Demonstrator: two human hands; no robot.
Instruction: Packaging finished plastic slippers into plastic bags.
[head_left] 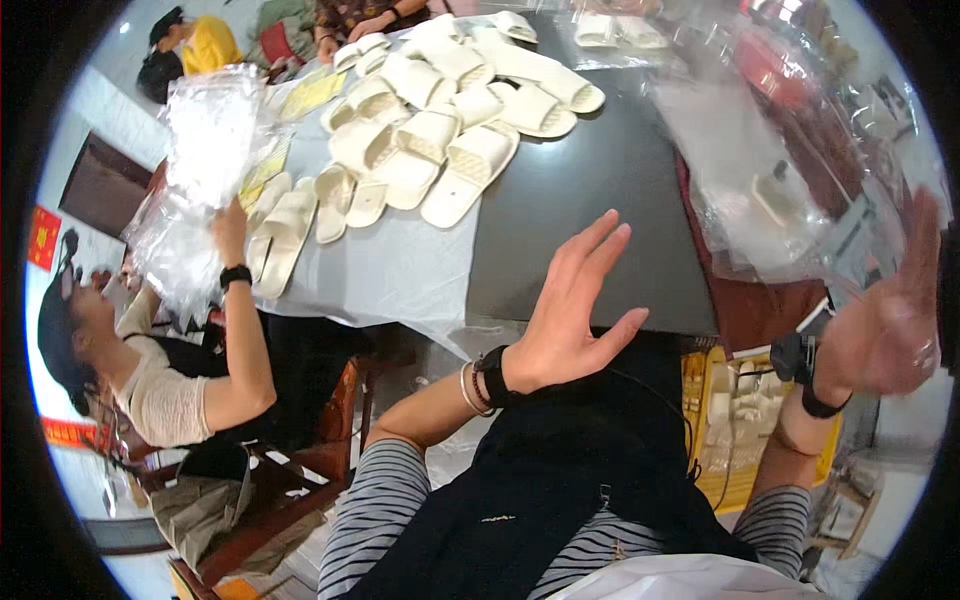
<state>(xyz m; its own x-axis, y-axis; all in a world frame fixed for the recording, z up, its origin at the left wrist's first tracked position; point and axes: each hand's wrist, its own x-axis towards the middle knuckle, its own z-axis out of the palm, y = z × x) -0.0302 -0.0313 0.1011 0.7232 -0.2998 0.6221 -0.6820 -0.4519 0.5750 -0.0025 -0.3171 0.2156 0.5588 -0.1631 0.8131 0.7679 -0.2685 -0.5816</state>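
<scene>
My left hand [570,315] is held over the front edge of the dark table [590,210], fingers stretched out and thumb apart, with nothing in it. At the far right, my right hand [885,330] is raised beside the clear plastic bags [740,170]. Motion smears its fingers, so I cannot tell whether they hold anything. One bag there has a pale piece [775,200] in it. Beyond my left hand lies a heap of cream slippers [430,130], several overlapping, some sole up or tilted. The nearest is a single slipper [470,175].
On the left, a co-worker [165,390] in a cap lifts a stack of clear bags [205,140]. Another person's hands [370,25] are at the table's far side. A yellow crate [735,430] with pale items stands low at right. Bagged slippers [620,32] lie at the back.
</scene>
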